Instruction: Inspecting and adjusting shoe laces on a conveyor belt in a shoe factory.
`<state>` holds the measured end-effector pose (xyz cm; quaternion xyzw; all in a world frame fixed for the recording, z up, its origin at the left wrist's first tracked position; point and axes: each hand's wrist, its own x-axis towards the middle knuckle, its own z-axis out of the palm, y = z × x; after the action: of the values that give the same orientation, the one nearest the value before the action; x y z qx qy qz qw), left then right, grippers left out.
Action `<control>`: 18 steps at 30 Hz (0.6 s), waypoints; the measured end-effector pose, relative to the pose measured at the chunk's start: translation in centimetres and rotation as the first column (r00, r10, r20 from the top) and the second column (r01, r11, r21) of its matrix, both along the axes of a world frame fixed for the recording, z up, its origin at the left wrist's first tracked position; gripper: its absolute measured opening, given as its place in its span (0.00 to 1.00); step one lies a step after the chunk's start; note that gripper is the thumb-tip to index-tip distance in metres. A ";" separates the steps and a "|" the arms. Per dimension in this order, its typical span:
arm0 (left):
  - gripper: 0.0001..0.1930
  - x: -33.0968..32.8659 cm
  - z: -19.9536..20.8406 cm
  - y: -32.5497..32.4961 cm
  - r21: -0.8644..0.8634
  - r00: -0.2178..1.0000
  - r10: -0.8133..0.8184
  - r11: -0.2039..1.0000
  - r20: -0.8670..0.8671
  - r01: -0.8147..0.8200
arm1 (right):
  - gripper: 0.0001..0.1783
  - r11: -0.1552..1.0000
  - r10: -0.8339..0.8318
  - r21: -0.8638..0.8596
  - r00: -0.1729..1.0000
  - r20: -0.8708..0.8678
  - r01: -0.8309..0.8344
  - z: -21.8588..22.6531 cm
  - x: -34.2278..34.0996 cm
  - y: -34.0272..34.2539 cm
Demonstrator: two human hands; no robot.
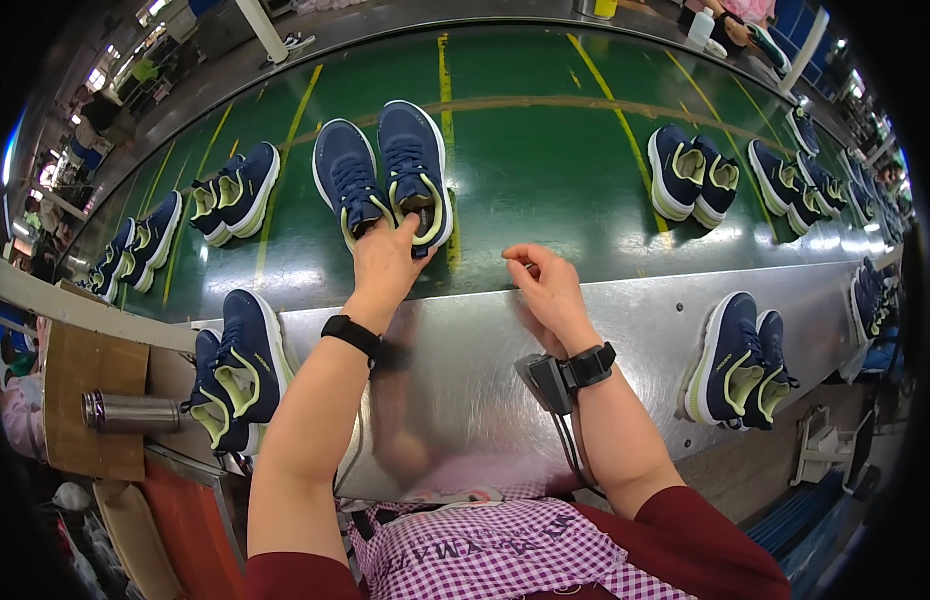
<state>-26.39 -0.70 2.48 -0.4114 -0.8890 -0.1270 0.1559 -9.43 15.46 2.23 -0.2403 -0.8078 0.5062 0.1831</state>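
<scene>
My left hand point(387, 262) is closed on the heel ends of a pair of navy sneakers point(410, 150) with white soles and lime-green linings. Their toes point away from me over the green conveyor belt point(545, 150), and the fingers reach into the collars. Over the steel ledge point(455, 400), near the belt's edge, my right hand point(547, 285) hangs with its fingers curled together and no object showing in them. That hand is apart from the sneakers.
More pairs of navy sneakers stand on the belt at left point(240, 195) and right point(690, 175). Another pair point(240, 370) sits by my left forearm, and one point(740, 360) on the ledge at right. A metal flask point(133, 412) lies beside a cardboard box point(95, 390).
</scene>
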 end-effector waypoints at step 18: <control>0.19 0.1 1.0 0.1 0.146 0.986 -0.166 0.976 0.027 0.161 | 0.12 1.000 0.003 0.009 1.000 -0.013 -0.003 0.1 -0.3 -0.7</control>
<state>-26.28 -0.63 3.48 -0.4683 -0.8436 -0.2110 0.1566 -9.77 14.79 2.30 -0.2349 -0.8092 0.5043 0.1889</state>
